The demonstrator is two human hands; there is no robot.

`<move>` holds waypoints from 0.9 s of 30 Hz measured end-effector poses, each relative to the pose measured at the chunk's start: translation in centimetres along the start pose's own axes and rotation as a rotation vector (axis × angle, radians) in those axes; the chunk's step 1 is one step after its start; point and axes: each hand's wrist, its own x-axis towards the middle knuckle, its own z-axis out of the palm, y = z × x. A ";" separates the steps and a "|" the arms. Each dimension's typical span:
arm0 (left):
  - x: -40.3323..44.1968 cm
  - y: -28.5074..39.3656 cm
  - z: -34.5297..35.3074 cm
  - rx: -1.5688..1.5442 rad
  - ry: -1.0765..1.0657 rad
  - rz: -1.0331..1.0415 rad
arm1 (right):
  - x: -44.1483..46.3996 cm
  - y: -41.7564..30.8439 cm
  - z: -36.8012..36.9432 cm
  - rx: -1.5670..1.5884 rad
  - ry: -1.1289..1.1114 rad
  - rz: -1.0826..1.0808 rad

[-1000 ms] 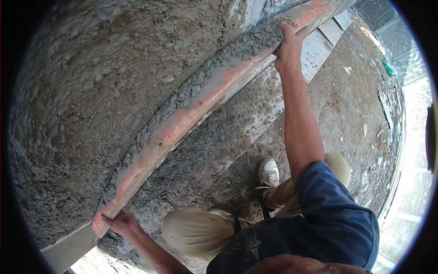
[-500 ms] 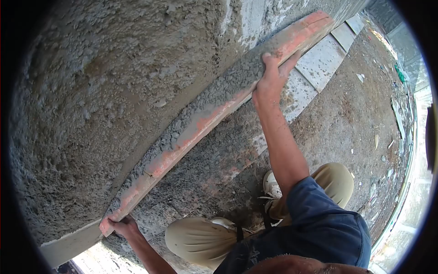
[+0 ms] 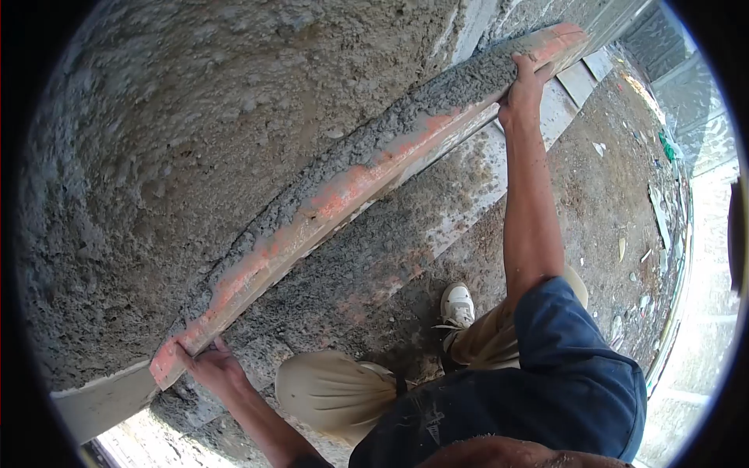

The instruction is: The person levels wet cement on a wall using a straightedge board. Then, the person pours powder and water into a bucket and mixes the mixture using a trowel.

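Observation:
A long straightedge board, with worn red paint, lies slantwise against the rough mortar-covered wall. Wet grey mortar is heaped along its upper face, on the wall side. My left hand grips the board near its lower left end, thumb on top and fingers partly hidden beneath. Farther up, toward the right end, my right hand is closed around the board's outer edge. Its thumb rests on top, and the other fingers are mostly hidden behind the board.
Below the board, fallen mortar covers the ground. Pale boards lie along the wall's foot at the upper right. A white shoe and bent knee are close underneath. Scattered debris lies on the dirt at right.
The board has risen a little along the wall, gathering more mortar on its upper face. My right hand has moved up and right along with it; my left hand has shifted slightly left.

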 end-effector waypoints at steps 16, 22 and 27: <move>0.1 2.0 1.6 0.007 0.149 0.073 | -0.2 4.9 0.7 -0.041 0.145 0.064; -3.1 1.7 3.9 0.096 -0.095 0.147 | 5.3 3.5 -0.6 -0.036 -0.007 0.157; -0.8 1.3 -0.1 0.052 -0.081 0.096 | -0.1 2.3 1.4 -0.047 -0.034 0.213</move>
